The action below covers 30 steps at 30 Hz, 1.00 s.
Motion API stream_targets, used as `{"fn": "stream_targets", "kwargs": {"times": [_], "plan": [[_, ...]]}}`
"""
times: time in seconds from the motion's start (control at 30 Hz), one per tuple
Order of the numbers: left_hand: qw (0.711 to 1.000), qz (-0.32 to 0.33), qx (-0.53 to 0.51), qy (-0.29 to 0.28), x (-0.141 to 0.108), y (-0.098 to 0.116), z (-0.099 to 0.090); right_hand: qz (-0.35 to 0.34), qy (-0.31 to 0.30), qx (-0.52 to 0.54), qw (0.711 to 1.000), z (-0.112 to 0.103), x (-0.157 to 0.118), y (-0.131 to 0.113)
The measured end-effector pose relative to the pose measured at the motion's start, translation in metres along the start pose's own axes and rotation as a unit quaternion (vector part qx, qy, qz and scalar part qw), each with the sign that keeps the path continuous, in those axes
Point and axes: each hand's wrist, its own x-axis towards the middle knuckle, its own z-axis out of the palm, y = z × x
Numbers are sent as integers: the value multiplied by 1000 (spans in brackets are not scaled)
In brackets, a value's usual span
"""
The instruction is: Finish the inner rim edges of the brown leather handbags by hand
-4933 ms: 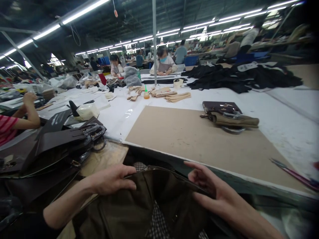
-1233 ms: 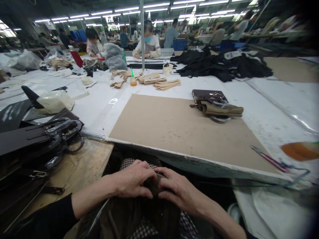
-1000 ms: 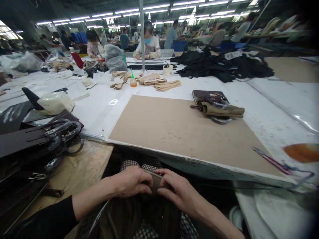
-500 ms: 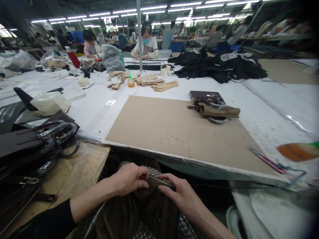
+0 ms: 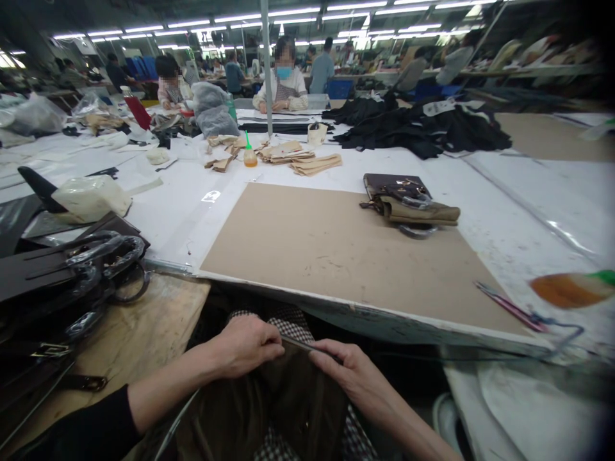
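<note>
Along the left edge of the frame, dark bags (image 5: pixel 72 269) lie heaped, their handles wrapped in clear plastic, partly over a tan surface (image 5: pixel 168 310). Next, toward the upper middle, a small bottle (image 5: pixel 250 157) with a green spout stands upright on the white worktop (image 5: pixel 166 230), just beside pale cut strips (image 5: pixel 314 164). At lower centre, the person's left hand (image 5: pixel 247 346) has its fingers clamped on the upper edge of a brown cloth (image 5: pixel 293 384), which hangs over the checked cloth on the lap. A masked co-worker (image 5: pixel 284 89) sits across the worktop. The person's right hand (image 5: pixel 346 365) grips the same edge farther along, thumb on the near side; its other fingers are mostly hidden. Above the hands, a brown board (image 5: pixel 307 243) carries a folded bag (image 5: pixel 413 208) near its upper right corner. Farther right, a pink-handled tool (image 5: pixel 514 310) crosses the board's right edge, and an orange bottle (image 5: pixel 567 289) lies near the frame's right edge.
</note>
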Motion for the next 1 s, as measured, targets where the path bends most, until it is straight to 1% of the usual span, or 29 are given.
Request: {"fn": "stream_targets", "kwargs": {"times": [0.13, 0.27, 0.37, 0.47, 0.67, 0.77, 0.87, 1.0], "plan": [[997, -9, 69, 27, 5, 6, 4, -1, 17, -19, 1000, 3, -1, 4], [993, 1, 109, 40, 7, 5, 7, -3, 24, -38, 999, 3, -1, 6], [993, 16, 113, 33, 8, 3, 8, -10, 23, -46, 999, 1, 0, 7], [994, 25, 107, 20, 7, 3, 8, -7, 15, -31, 999, -2, 2, 8], [993, 17, 111, 23, 9, 4, 8, 9, 2, 23, 1000, -4, 2, 5], [993, 14, 117, 30, 11, 4, 10, 15, 3, 31, 999, -2, 1, 5], [992, 15, 122, 40, 10, 2, 13, 10, 22, 0, 1000, 0, 0, 9], [990, 19, 128, 53, 9, 1, 13, -20, 67, -82, 994, 3, 0, 16]]}}
